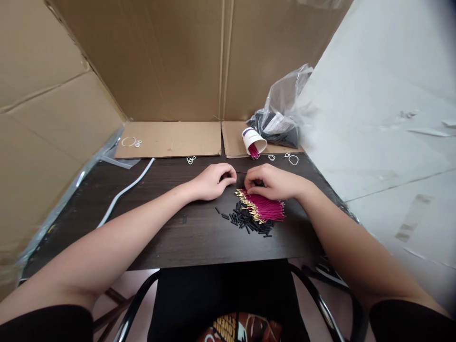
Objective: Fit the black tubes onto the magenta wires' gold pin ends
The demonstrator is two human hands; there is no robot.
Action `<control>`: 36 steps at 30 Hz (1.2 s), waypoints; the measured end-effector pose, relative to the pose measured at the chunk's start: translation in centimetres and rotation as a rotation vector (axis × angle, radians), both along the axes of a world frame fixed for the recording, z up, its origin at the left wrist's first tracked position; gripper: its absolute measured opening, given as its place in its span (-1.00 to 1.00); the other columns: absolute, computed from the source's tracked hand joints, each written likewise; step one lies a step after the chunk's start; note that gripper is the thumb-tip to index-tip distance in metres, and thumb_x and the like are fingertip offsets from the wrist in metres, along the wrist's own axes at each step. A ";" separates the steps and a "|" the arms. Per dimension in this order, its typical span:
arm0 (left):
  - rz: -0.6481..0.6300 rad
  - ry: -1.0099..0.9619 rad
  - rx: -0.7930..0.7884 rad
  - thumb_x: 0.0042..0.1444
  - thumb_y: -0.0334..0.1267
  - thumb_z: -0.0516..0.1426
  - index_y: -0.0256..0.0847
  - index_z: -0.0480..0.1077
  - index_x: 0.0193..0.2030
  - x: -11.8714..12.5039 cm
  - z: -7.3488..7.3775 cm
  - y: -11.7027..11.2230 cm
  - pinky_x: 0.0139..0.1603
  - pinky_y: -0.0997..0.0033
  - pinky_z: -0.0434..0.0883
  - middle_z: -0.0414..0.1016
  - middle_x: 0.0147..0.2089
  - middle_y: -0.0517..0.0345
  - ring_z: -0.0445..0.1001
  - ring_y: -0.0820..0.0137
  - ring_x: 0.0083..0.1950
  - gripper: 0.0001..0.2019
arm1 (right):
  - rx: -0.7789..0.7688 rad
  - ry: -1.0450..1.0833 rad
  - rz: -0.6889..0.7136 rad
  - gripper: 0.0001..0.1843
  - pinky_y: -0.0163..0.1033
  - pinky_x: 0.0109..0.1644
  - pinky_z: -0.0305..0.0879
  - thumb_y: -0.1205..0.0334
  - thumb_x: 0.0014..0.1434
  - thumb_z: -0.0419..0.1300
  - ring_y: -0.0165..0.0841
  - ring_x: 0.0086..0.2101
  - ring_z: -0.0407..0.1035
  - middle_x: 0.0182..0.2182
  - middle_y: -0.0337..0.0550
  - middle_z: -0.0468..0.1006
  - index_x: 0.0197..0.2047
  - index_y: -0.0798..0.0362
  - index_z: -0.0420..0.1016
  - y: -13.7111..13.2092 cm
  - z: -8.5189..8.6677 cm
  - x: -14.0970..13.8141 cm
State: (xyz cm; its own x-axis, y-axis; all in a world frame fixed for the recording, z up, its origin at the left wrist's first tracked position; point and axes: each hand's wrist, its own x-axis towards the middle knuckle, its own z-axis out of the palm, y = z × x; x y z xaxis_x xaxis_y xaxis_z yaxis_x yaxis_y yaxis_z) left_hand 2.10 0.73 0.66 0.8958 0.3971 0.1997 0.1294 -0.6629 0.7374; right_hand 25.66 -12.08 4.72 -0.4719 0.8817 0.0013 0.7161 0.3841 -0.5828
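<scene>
My left hand [213, 181] and my right hand [272, 182] rest on the dark table [171, 228], fingers pinched toward each other. A thin magenta wire [241, 173] runs between the two pinches. Just below my right hand lies a bundle of magenta wires with gold tips [261, 209]. A heap of short black tubes [247, 221] lies beside that bundle. What my left fingers pinch besides the wire end is hidden.
A tipped paper cup [253, 140] with magenta wires lies at the back, beside a clear plastic bag [283, 111] of black parts. Cardboard walls enclose the back and left. Small white rings [293, 159] and a white strip [124, 190] lie on the table.
</scene>
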 end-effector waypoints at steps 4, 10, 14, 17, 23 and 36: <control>0.144 -0.069 -0.224 0.34 -0.27 0.29 -0.22 0.56 -0.17 0.3 -0.4 0.4 -0.14 0.26 0.47 0.67 -0.22 0.06 0.55 0.33 -0.23 -0.92 | -0.008 -0.015 -0.018 -0.88 -0.19 -0.10 0.31 0.41 0.36 0.29 -0.29 -0.25 0.46 -0.25 -0.12 0.64 -0.25 0.06 0.59 0.0 -0.1 -0.1; 0.157 -0.132 -0.296 0.27 -0.21 0.37 -0.22 0.70 -0.05 0.3 -0.6 0.9 0.00 0.17 0.55 0.77 -0.09 -0.02 0.64 0.27 -0.13 -0.82 | 0.020 -0.045 -0.093 -0.85 -0.16 -0.12 0.28 0.34 0.44 0.21 -0.29 -0.28 0.41 -0.28 -0.13 0.60 -0.24 0.04 0.48 -0.1 0.1 -0.3; 0.153 -0.130 -0.288 0.29 -0.18 0.37 -0.19 0.74 -0.05 0.2 -0.5 1.0 0.07 0.12 0.57 0.79 -0.07 -0.02 0.67 0.24 -0.09 -0.82 | 0.112 0.090 -0.238 -0.90 -0.17 -0.19 0.28 0.26 0.48 0.21 -0.33 -0.33 0.40 -0.31 -0.19 0.60 -0.14 0.02 0.50 -0.2 0.0 -0.4; 0.177 -0.112 -0.282 0.29 -0.16 0.37 -0.20 0.73 -0.06 0.3 -0.5 1.0 -0.02 0.16 0.55 0.78 -0.12 -0.01 0.64 0.26 -0.16 -0.81 | 0.183 0.221 -0.304 -0.95 -0.13 -0.14 0.37 0.23 0.45 0.27 -0.31 -0.29 0.49 -0.26 -0.17 0.66 -0.09 0.00 0.56 -0.2 -0.2 -0.5; 0.182 -0.097 -0.282 0.29 -0.15 0.37 -0.22 0.73 -0.06 0.3 -0.5 0.9 -0.09 0.19 0.50 0.76 -0.16 0.00 0.59 0.29 -0.22 -0.79 | 0.214 0.264 -0.311 -0.96 -0.09 -0.14 0.40 0.22 0.44 0.31 -0.30 -0.28 0.49 -0.25 -0.18 0.66 -0.11 -0.04 0.54 0.0 -0.6 -0.6; 0.154 -0.088 -0.246 0.29 -0.12 0.36 -0.21 0.73 -0.07 0.2 -0.3 0.7 -0.12 0.21 0.51 0.77 -0.16 0.01 0.60 0.30 -0.22 -0.78 | 0.203 0.202 -0.294 -0.95 -0.10 -0.13 0.38 0.23 0.46 0.28 -0.30 -0.28 0.46 -0.25 -0.17 0.64 -0.12 -0.02 0.52 0.0 -0.8 -0.5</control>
